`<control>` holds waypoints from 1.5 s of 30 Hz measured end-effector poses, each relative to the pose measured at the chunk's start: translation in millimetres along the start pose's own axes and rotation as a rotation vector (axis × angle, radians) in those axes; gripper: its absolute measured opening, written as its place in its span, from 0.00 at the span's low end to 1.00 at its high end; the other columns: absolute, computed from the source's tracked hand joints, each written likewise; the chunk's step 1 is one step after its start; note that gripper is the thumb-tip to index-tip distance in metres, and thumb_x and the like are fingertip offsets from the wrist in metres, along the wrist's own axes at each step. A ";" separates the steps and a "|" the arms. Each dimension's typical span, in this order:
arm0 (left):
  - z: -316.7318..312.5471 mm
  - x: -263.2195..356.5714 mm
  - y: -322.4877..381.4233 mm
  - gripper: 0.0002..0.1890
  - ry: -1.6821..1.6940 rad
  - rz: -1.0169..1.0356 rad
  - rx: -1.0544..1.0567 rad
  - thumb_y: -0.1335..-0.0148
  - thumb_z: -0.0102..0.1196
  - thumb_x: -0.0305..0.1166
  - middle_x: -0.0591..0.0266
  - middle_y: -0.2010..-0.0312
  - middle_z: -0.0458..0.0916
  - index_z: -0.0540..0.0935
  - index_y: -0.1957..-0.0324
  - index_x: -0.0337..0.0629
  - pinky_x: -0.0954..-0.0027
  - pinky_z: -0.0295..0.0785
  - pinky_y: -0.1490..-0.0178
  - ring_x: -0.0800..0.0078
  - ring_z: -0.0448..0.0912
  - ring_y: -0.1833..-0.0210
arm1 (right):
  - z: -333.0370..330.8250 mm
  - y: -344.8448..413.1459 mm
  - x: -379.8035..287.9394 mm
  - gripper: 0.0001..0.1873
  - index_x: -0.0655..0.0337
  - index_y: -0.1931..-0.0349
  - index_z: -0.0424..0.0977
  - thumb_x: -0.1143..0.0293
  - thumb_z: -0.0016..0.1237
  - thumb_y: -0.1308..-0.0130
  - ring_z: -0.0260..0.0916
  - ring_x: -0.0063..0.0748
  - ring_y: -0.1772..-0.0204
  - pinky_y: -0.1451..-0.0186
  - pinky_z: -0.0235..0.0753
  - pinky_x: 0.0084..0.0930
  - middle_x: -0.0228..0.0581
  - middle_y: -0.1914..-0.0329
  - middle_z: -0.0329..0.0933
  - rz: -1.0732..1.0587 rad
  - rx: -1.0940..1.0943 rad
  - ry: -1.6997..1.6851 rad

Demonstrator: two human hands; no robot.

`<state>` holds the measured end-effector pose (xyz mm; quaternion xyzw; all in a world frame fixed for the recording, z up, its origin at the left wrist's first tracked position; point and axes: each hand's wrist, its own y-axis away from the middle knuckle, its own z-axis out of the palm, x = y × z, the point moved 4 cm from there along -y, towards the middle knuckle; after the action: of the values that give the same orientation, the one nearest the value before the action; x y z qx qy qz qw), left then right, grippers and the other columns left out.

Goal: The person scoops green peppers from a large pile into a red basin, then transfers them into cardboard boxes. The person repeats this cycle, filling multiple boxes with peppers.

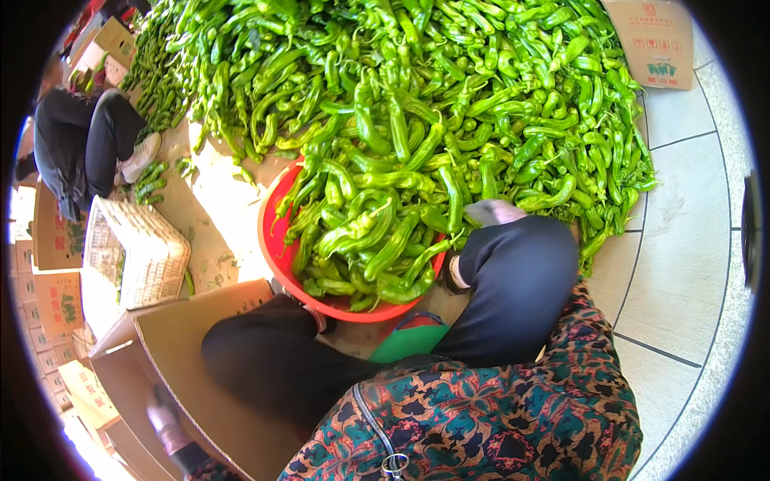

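Observation:
A red plastic basin [272, 252] stands between the person's legs, heaped with long green peppers [361, 228]. More green peppers [481, 78] form a large pile behind it and touch its contents. My right hand [496, 211], blurred and apparently gloved, shows beyond the right knee at the pile's near edge; its fingers are not clear. At the lower left, my left hand [165, 421] is beside the wall of an open cardboard box [198, 355]. It is blurred too, and whether it grips the box cannot be told.
A white plastic crate [159, 252] stands left of the basin. Printed cardboard boxes [60, 300] line the far left, and another box [656, 45] is at the upper right. A seated person [66, 132] is at the upper left. Pale floor tiles [680, 240] lie to the right.

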<state>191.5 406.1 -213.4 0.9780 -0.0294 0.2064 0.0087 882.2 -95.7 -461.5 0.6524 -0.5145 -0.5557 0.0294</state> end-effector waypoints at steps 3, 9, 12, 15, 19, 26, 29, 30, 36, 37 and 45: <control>-34.3 143.7 -2.0 0.25 0.149 0.147 0.157 0.25 0.47 0.28 0.47 0.33 0.70 0.64 0.29 0.33 0.67 0.65 0.31 0.65 0.72 0.36 | 39.2 -39.2 -1.7 0.29 0.63 0.45 0.74 0.47 0.54 0.33 0.77 0.42 0.48 0.42 0.74 0.35 0.49 0.52 0.80 0.034 0.055 0.509; 112.4 362.4 92.0 0.25 -0.010 1.005 -0.237 0.33 0.58 0.31 0.43 0.48 0.83 0.74 0.36 0.34 0.60 0.74 0.42 0.58 0.81 0.46 | 39.6 -60.1 -4.8 0.29 0.67 0.50 0.73 0.51 0.62 0.39 0.77 0.45 0.54 0.47 0.74 0.37 0.54 0.54 0.80 0.075 0.283 0.178; 257.5 404.6 157.9 0.41 0.188 0.663 -1.105 0.39 0.66 0.45 0.34 0.40 0.75 0.64 0.32 0.29 0.58 0.70 0.35 0.50 0.76 0.37 | 42.6 -42.5 -35.2 0.27 0.66 0.48 0.73 0.61 0.67 0.42 0.74 0.29 0.54 0.48 0.75 0.32 0.41 0.58 0.79 -0.189 0.103 -0.378; 356.6 438.1 219.5 0.40 0.639 0.212 -1.531 0.32 0.59 0.45 0.46 0.34 0.70 0.58 0.27 0.36 0.57 0.72 0.38 0.59 0.73 0.38 | 48.2 -10.2 -76.5 0.20 0.64 0.50 0.76 0.62 0.64 0.37 0.73 0.23 0.54 0.48 0.75 0.28 0.35 0.58 0.79 -0.469 -0.396 -0.430; 406.9 474.5 225.8 0.11 0.581 0.883 -1.087 0.28 0.52 0.37 0.60 0.63 0.83 0.81 0.51 0.42 0.68 0.76 0.52 0.70 0.81 0.59 | -11.5 -4.2 -80.6 0.14 0.59 0.50 0.81 0.78 0.55 0.37 0.81 0.37 0.51 0.43 0.77 0.30 0.47 0.54 0.83 -0.621 0.013 -0.225; 396.1 509.6 79.6 0.13 0.234 0.886 -0.568 0.45 0.61 0.31 0.60 0.65 0.84 0.81 0.56 0.45 0.61 0.77 0.59 0.62 0.83 0.63 | -42.1 -99.2 -14.5 0.32 0.28 0.35 0.68 0.70 0.52 0.41 0.49 0.54 0.20 0.24 0.54 0.53 0.46 0.19 0.50 -0.724 0.310 1.292; 431.9 548.4 83.9 0.20 -0.373 1.598 -0.357 0.45 0.60 0.30 0.59 0.39 0.77 0.81 0.48 0.53 0.54 0.72 0.40 0.58 0.76 0.39 | -47.8 -125.8 -13.7 0.21 0.34 0.46 0.75 0.70 0.50 0.39 0.52 0.52 0.21 0.24 0.55 0.53 0.44 0.21 0.54 -0.825 0.246 1.301; 449.9 554.4 89.4 0.24 -0.503 1.781 -0.361 0.43 0.59 0.30 0.59 0.35 0.73 0.79 0.42 0.56 0.52 0.71 0.38 0.59 0.73 0.35 | -55.7 -126.4 -19.4 0.14 0.44 0.57 0.77 0.71 0.54 0.43 0.56 0.52 0.23 0.26 0.57 0.54 0.44 0.25 0.61 -0.846 0.320 1.156; 540.3 587.4 79.0 0.33 -0.641 2.373 -0.200 0.39 0.55 0.33 0.59 0.31 0.67 0.66 0.31 0.62 0.42 0.54 0.25 0.55 0.65 0.28 | -72.7 -88.3 -46.1 0.22 0.59 0.60 0.75 0.69 0.68 0.57 0.65 0.58 0.32 0.31 0.66 0.49 0.56 0.37 0.71 -0.778 0.652 0.433; 549.6 589.2 76.2 0.32 -0.666 2.385 -0.251 0.39 0.55 0.34 0.58 0.33 0.68 0.66 0.31 0.62 0.42 0.54 0.25 0.56 0.65 0.29 | -68.4 -80.4 -47.9 0.22 0.61 0.60 0.75 0.69 0.69 0.56 0.67 0.59 0.34 0.32 0.68 0.48 0.56 0.39 0.72 -0.778 0.728 0.249; 567.3 600.5 98.5 0.14 -0.855 2.312 -0.124 0.42 0.57 0.35 0.61 0.56 0.79 0.83 0.53 0.52 0.46 0.61 0.30 0.60 0.75 0.45 | -51.0 -117.0 -93.2 0.28 0.65 0.43 0.71 0.69 0.66 0.42 0.74 0.23 0.50 0.44 0.76 0.25 0.33 0.52 0.79 -0.472 0.471 0.007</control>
<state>962.5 258.9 -489.0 0.3644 -0.8869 -0.2454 -0.1428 1009.1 -2.4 -448.7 0.7443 -0.4635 -0.4106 -0.2501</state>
